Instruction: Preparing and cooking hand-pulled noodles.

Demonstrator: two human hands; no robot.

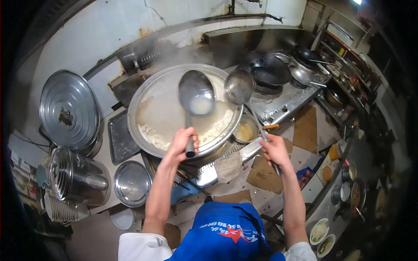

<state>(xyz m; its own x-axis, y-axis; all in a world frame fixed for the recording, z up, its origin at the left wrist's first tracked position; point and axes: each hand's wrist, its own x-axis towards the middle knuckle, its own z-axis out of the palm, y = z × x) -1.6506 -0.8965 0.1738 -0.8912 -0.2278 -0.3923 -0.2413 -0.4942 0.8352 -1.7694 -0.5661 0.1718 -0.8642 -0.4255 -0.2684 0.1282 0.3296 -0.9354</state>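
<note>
A large round metal pot [132, 130] of cloudy, pale liquid steams in front of me, with whitish noodle-like strands [217, 129] along its near side. My left hand [183, 143] grips the handle of a big metal ladle [196, 84]. The ladle's bowl is over the pot, with some milky liquid inside. In my right hand [276, 150] is the long handle of a perforated metal skimmer [239, 87], whose head is over the pot's right rim. Between the pot and my right hand stands a metal bowl [245, 130] holding yellowish liquid and an orange-handled utensil [271, 126].
Woks [266, 68] sit on the stove [277, 104] at the right. To the left are a lidded stockpot [81, 177], a large round lid [67, 111], a dark tray [122, 140] and a round metal lid [133, 183]. Filled bowls [319, 231] stand on the right counter.
</note>
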